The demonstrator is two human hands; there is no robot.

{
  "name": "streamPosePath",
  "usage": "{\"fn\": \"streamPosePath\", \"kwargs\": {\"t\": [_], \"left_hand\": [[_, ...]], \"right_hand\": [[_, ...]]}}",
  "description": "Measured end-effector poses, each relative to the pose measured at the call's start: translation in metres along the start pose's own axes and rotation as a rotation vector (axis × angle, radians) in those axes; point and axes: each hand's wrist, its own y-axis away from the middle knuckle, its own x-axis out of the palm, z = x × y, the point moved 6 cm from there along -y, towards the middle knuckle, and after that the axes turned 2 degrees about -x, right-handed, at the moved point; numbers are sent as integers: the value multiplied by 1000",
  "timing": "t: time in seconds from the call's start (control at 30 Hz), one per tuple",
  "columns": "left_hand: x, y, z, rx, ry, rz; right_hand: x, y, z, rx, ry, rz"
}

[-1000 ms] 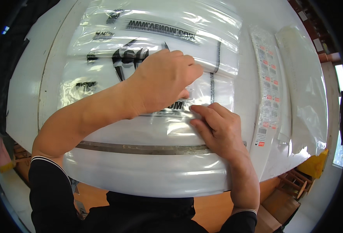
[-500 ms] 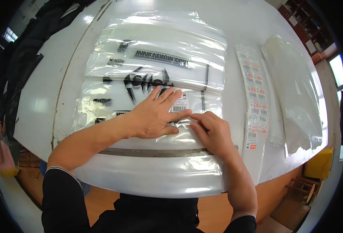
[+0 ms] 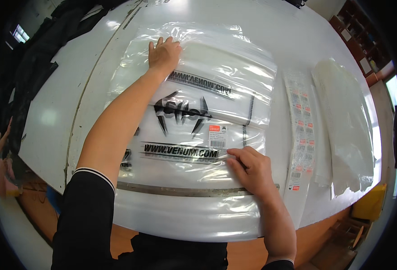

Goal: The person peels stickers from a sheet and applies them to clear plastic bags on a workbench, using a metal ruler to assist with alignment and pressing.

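A white table (image 3: 50, 130) fills most of the view, with a dark shelf (image 3: 358, 38) beyond its far right corner, black cloth (image 3: 29, 85) heaped along the left, and a person (image 3: 0, 168) in pink at the left rim. Clear bags (image 3: 232, 112) with black print lie flat in an overlapping stack in the middle of the table, in front of the wearer. A metal bar (image 3: 185, 191) runs crosswise over the plastic near the table's front edge. The left hand (image 3: 163, 56) reaches to the far left part of the stack, palm down, fingers somewhat spread over the plastic; whether they grip any of it, I cannot tell. The right hand (image 3: 250, 168) is low on the right side, fingers curled, with thumb and forefinger apart by a small gap — the forefinger's tip is at the lower right corner of a white-and-red label (image 3: 217, 136) on the bags. Whether it pinches anything is unclear. Right of the stack lies a long strip (image 3: 301, 130) of similar labels, and beyond that a crumpled sheet (image 3: 344, 126) of cloudy plastic. Past the table's right edge — something yellow (image 3: 370, 200) and a wooden stool (image 3: 353, 231).
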Motion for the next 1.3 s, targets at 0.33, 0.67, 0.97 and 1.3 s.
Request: {"fn": "streamPosePath", "kwargs": {"t": [0.33,0.67,0.97,1.3], "left_hand": [[-98,62,-45,391,338,-438],[-184,277,-38,973,406,164],[-163,222,3,-118,433,423],[-177,242,23,146,659,162]], "right_hand": [[-6,4,-2,33,-147,-13],[-73,20,-41,174,-395,-685],[-52,3,-31,314,-373,-363],[-84,-24,28,146,-306,-315]]}}
